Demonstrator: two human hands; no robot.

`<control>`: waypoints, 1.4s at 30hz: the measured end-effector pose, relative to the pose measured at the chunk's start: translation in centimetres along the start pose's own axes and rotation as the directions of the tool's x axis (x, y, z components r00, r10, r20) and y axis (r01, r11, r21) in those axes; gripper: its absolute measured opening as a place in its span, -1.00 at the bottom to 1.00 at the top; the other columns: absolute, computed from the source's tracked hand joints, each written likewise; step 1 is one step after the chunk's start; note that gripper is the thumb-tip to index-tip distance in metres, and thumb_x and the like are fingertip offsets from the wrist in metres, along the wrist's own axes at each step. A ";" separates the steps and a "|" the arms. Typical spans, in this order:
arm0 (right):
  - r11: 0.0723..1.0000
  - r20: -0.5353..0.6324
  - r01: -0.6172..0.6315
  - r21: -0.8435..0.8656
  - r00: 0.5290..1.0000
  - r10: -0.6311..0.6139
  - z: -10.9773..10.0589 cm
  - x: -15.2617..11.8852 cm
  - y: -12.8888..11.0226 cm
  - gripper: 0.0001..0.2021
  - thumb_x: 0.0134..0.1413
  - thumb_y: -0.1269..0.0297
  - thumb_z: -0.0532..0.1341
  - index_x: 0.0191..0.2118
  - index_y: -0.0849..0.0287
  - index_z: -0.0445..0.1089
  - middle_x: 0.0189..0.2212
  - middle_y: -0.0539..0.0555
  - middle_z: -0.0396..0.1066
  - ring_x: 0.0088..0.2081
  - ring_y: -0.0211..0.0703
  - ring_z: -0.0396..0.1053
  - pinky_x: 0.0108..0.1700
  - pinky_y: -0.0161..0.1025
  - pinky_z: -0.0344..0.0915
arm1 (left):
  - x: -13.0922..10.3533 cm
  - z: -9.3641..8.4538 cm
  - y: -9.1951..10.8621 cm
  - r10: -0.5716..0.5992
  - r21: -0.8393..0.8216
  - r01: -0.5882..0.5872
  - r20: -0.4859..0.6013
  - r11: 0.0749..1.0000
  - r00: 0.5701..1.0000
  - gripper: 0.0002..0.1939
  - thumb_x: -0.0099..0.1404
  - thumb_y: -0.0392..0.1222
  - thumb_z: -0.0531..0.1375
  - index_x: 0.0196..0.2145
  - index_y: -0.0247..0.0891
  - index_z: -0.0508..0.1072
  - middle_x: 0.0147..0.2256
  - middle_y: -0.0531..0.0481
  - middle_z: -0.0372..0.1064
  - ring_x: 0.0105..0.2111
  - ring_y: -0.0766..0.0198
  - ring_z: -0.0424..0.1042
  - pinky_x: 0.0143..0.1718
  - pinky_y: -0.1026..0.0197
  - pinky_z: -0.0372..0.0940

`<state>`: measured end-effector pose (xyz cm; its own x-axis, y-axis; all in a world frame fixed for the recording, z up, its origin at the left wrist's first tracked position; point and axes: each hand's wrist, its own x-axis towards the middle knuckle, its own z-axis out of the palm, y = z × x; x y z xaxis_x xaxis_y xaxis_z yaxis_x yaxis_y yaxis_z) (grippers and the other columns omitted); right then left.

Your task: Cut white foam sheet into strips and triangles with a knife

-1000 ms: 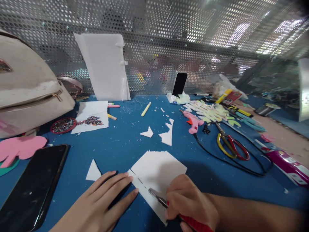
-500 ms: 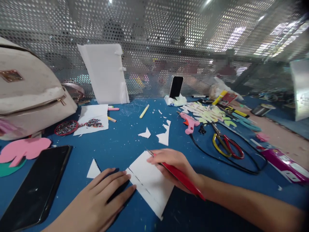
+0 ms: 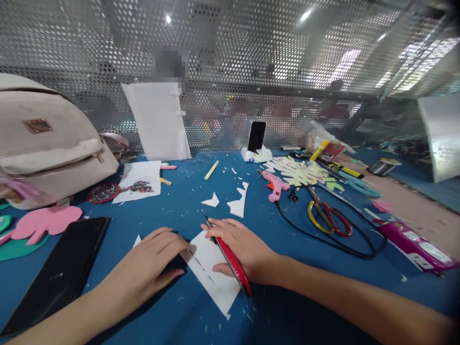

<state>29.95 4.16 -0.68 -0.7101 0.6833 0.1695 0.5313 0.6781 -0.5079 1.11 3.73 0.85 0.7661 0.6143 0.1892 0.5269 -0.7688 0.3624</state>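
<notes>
A red utility knife (image 3: 232, 261) rests in my right hand (image 3: 247, 247), its blade pointing up and away from me. That hand lies over the right part of a white sheet of paper (image 3: 212, 282), thumb stretched across it. A dashed dark line runs along the paper's left side. At the paper's left edge is my left hand (image 3: 154, 254), palm down, thumb apart from the bent fingers, fingertips touching or close to the edge. It partly covers a small white paper scrap (image 3: 137, 240). Two cut scraps, a small one (image 3: 211, 200) and a jagged one (image 3: 237, 203), lie beyond the sheet.
A black phone (image 3: 61, 273) and pink foam cutout (image 3: 46, 223) lie left, below a beige backpack (image 3: 53, 153). To the right are a pink glue gun (image 3: 276, 184) with black cord, scissors (image 3: 328, 218), a purple case (image 3: 413, 244) and several pale strips (image 3: 300, 170). A phone (image 3: 257, 136) stands behind.
The knife has turned steeper in my right hand, whose thumb now spreads over the paper. My left hand has drawn its fingers together and covers more of the small scrap. The view has shifted slightly.
</notes>
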 end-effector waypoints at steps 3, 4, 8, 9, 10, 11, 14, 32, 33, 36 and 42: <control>1.000 0.003 0.008 0.002 1.000 -0.008 0.1 -0.1 0.1 -0.40 0.23 0.04 0.34 0.27 0.10 0.16 0.37 0.20 0.22 0.44 0.05 0.04 0.44 0.09 -0.05 | 0.4 0.2 0.0 0.022 0.039 -0.021 -0.014 0.999 1.000 -0.77 0.43 -0.32 0.22 0.00 -0.16 0.34 -0.05 -0.04 0.43 -0.02 0.11 0.41 0.23 -0.12 0.23; 1.000 -0.001 0.015 0.001 1.000 -0.015 0.1 -0.1 0.1 -0.40 0.24 0.05 0.34 0.27 0.11 0.16 0.37 0.20 0.22 0.44 0.05 0.05 0.44 0.08 -0.05 | 0.6 0.2 -0.1 0.034 0.050 -0.033 -0.015 0.998 0.999 -0.75 0.42 -0.32 0.23 0.01 -0.16 0.35 -0.05 -0.04 0.43 -0.01 0.10 0.41 0.23 -0.12 0.24; 1.000 -0.009 0.029 -0.003 1.000 -0.029 0.0 -0.1 0.1 -0.43 0.26 0.08 0.31 0.27 0.10 0.15 0.35 0.21 0.25 0.42 0.04 0.09 0.43 0.08 -0.02 | 1.1 0.3 -0.4 0.087 0.052 -0.086 -0.005 0.995 0.996 -0.81 0.41 -0.33 0.21 -0.05 -0.15 0.39 -0.12 0.00 0.42 -0.09 0.15 0.44 0.23 -0.09 0.24; 1.000 -0.012 0.031 -0.003 0.999 -0.031 0.0 -0.1 0.1 -0.43 0.26 0.08 0.30 0.27 0.10 0.16 0.34 0.22 0.25 0.41 0.04 0.10 0.43 0.09 -0.02 | 1.2 0.3 -0.5 0.094 0.048 -0.094 -0.003 0.994 0.996 -0.83 0.42 -0.34 0.19 -0.07 -0.15 0.40 -0.15 0.02 0.41 -0.12 0.18 0.44 0.24 -0.09 0.22; 1.000 -0.016 0.031 -0.003 0.999 -0.031 0.0 -0.1 0.1 -0.44 0.25 0.09 0.30 0.27 0.10 0.16 0.33 0.22 0.26 0.41 0.04 0.11 0.42 0.09 -0.01 | 1.3 0.4 -0.6 0.100 0.045 -0.100 -0.002 0.994 0.995 -0.85 0.43 -0.35 0.18 -0.10 -0.15 0.40 -0.18 0.04 0.41 -0.15 0.20 0.45 0.26 -0.09 0.19; 1.000 -0.020 0.031 -0.002 0.999 -0.031 0.0 -0.1 0.1 -0.44 0.25 0.09 0.30 0.26 0.10 0.17 0.33 0.22 0.27 0.40 0.05 0.11 0.42 0.09 0.00 | 1.3 0.4 -0.7 0.105 0.042 -0.105 -0.001 0.994 0.994 -0.87 0.44 -0.36 0.16 -0.13 -0.15 0.39 -0.20 0.06 0.40 -0.17 0.22 0.45 0.28 -0.09 0.17; 1.000 -0.027 0.031 0.001 0.999 -0.031 0.0 -0.2 0.1 -0.45 0.25 0.09 0.31 0.25 0.11 0.18 0.32 0.22 0.28 0.39 0.06 0.13 0.41 0.10 0.02 | 1.2 0.4 -1.0 0.116 0.039 -0.116 -0.010 0.993 0.993 -0.86 0.47 -0.37 0.10 -0.20 -0.16 0.38 -0.23 0.07 0.40 -0.20 0.26 0.45 0.29 -0.06 0.13; 1.000 -0.019 0.006 0.027 1.000 -0.006 -0.2 -0.3 -0.2 -0.47 0.25 0.10 0.31 0.25 0.11 0.20 0.34 0.22 0.26 0.41 0.06 0.10 0.41 0.08 0.03 | -2.9 -3.7 1.0 0.467 0.492 -0.361 -0.108 0.792 0.878 -0.58 0.45 -0.55 -0.06 -0.03 -0.28 0.52 -0.13 0.00 0.60 -0.04 0.23 0.49 0.44 -0.03 -0.05; 1.000 -0.014 -0.002 0.030 1.000 0.002 -0.3 -0.2 -0.3 -0.47 0.25 0.10 0.31 0.25 0.12 0.21 0.34 0.22 0.26 0.41 0.06 0.09 0.41 0.09 0.03 | -3.0 -4.0 1.0 0.463 0.493 -0.359 -0.102 0.792 0.881 -0.57 0.44 -0.56 -0.06 -0.01 -0.27 0.51 -0.12 0.02 0.60 -0.04 0.25 0.49 0.44 0.01 -0.05; 0.999 -0.005 -0.027 0.040 1.000 0.027 -0.7 -0.2 -0.5 -0.45 0.25 0.10 0.31 0.25 0.17 0.21 0.35 0.26 0.23 0.42 0.11 0.06 0.40 0.12 0.06 | -2.9 -4.4 1.0 0.462 0.469 -0.363 -0.113 0.805 0.880 -0.56 0.44 -0.57 -0.07 0.00 -0.27 0.49 -0.15 0.04 0.60 -0.07 0.28 0.50 0.42 0.07 -0.03; 0.997 -0.030 -0.048 0.056 0.998 0.049 -0.7 -0.3 -0.6 -0.48 0.23 0.18 0.32 0.22 0.18 0.21 0.34 0.29 0.23 0.42 0.13 0.08 0.39 0.13 0.10 | -2.8 -3.2 0.7 0.428 0.364 -0.347 -0.171 0.864 0.887 -0.61 0.48 -0.53 -0.05 -0.06 -0.18 0.47 -0.20 0.11 0.61 -0.16 0.33 0.52 0.30 0.12 0.19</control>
<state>30.17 3.69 0.17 -0.6689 0.7238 0.1695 0.5378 0.6286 -0.5618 -1.84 1.97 3.46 0.8425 0.2463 0.4790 0.3237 -0.9423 -0.0849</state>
